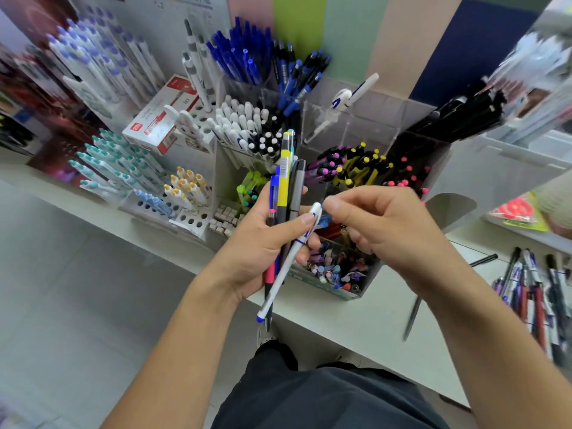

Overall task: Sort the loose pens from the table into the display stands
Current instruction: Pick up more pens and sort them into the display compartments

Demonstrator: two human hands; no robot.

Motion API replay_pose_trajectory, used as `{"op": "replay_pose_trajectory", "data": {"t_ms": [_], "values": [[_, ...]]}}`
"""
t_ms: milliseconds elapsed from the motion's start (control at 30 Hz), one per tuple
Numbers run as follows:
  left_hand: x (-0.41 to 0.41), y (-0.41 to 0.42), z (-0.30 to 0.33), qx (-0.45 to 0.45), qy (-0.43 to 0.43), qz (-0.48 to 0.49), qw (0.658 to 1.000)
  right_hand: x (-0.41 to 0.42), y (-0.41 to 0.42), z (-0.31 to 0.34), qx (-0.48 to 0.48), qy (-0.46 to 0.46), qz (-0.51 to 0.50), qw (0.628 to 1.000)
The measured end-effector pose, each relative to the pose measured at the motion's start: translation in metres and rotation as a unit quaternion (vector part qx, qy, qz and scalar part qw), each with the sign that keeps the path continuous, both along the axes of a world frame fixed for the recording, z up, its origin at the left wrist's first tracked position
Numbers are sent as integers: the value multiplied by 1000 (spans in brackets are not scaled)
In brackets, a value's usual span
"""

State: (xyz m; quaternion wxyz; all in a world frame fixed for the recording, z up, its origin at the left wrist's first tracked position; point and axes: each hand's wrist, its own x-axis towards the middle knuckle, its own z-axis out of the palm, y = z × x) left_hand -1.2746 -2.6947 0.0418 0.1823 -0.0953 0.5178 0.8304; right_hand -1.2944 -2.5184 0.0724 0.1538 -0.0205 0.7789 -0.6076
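The sorting looks partway done: the display stands (260,97) on the counter (365,323) already bristle with pens, yet the left hand (263,243) grips a mixed bundle (286,193) while the right hand's (380,224) fingers (332,205) pinch a white pen (291,258), and loose pens (535,292) lie on the counter at right

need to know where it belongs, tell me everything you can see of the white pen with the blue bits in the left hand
The white pen is slim, apparently plastic, with a blue tip at its lower end, a blue ring mid-barrel and blue markings near its rounded white top. It lies slanted across the bundle of other pens, tip down-left, pinned by the left hand's thumb. The right hand's fingers meet its top end.
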Motion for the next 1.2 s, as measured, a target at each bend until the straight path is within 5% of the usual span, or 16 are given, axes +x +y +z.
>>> {"op": "replay_pose_trajectory", "data": {"t_ms": [233, 300, 400, 600, 767, 900, 1000, 1067, 1200], "values": [[2, 4, 0, -69, 26, -14, 997, -12, 4, -8, -83, -121, 31, 989], [2, 3, -1, -78, 17, 8, 997, -13, 6, -3, -119, -78, -11, 990], [3, -9, -5, -154, 17, 56, 986, -16, 10, 26, -127, 113, -116, 979], [5, -37, -6, -125, 7, 111, 986, -51, 4, 62, -11, 445, -186, 876], [-1, -31, 4, -3, -9, 89, 996, -111, -4, 50, 153, 381, -192, 891], [-4, -23, 11, 40, 12, 33, 999, -125, -20, 55, 389, 331, -130, 850], [-3, -18, 16, 6, 61, -4, 998, -104, -22, 74, 433, 352, -146, 817], [-4, -16, 17, -26, 91, -22, 995, -80, -19, 77, 341, 330, -118, 872], [-5, -7, 20, -52, 114, -56, 991, -46, -19, 57, 109, 93, 10, 990]]}}
